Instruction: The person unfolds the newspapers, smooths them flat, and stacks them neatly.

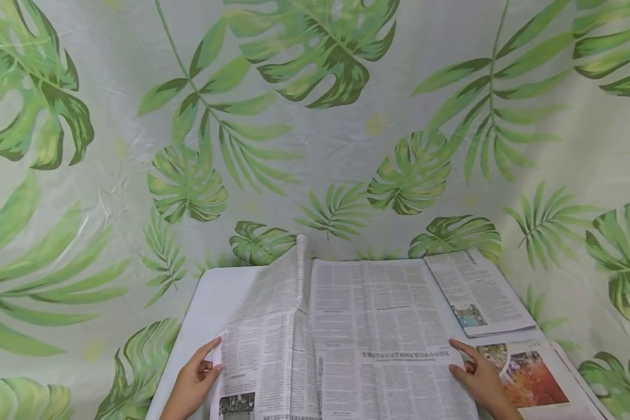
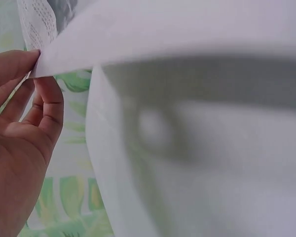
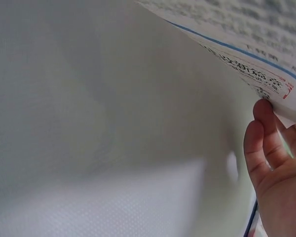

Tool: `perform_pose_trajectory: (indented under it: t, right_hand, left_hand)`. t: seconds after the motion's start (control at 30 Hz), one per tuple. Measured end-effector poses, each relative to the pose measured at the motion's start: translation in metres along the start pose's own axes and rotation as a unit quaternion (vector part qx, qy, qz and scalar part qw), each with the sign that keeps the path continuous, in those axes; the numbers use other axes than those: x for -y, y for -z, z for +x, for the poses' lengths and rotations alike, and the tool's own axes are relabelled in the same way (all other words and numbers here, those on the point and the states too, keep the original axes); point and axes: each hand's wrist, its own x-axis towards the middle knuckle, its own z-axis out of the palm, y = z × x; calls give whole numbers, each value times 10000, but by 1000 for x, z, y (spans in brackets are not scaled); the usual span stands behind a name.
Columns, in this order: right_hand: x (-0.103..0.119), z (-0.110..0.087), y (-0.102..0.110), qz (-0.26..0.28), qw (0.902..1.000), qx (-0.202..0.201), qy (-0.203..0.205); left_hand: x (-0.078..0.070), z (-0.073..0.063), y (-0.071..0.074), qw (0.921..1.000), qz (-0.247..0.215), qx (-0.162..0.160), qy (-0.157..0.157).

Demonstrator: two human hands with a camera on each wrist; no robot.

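An open newspaper (image 1: pixel 394 326) spans the middle of the head view, its left part lifted and creased near the centre fold. At its left edge my left hand (image 1: pixel 191 379) pinches the paper between thumb and fingers. The left wrist view shows this hand (image 2: pixel 19 143) holding a corner of the sheet (image 2: pixel 113 34), raised above the white table. On the opposite edge, my right hand (image 1: pixel 480 379) grips the paper. From the right wrist, the printed underside (image 3: pixel 246 49) shows lifted off the table, with the fingers of this hand (image 3: pixel 281 177) at its edge.
A white table (image 1: pixel 217 291) lies under the paper. To the right rest a folded newspaper (image 1: pixel 483 291) and, nearer me, printed pages with a red-orange photo (image 1: pixel 535 379). A leaf-patterned sheet (image 1: pixel 346 146) surrounds the table at the back and sides.
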Motion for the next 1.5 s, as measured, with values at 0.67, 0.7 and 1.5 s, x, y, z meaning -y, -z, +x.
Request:
perform_pose_trajectory:
  t: [0.67,0.7,1.5]
  right_hand:
    - [-11,3,5,-238,9995,-166,84]
    - [-12,3,6,-251,9995,-171,55]
    - [-17,14,14,-813,9959,-223,324]
  left_hand:
    - [27,-4,23,9968,707,-263,264]
    - [29,-4,25,9967,728,-246,267]
    - [40,-8,55,9832,1391,-18,1181]
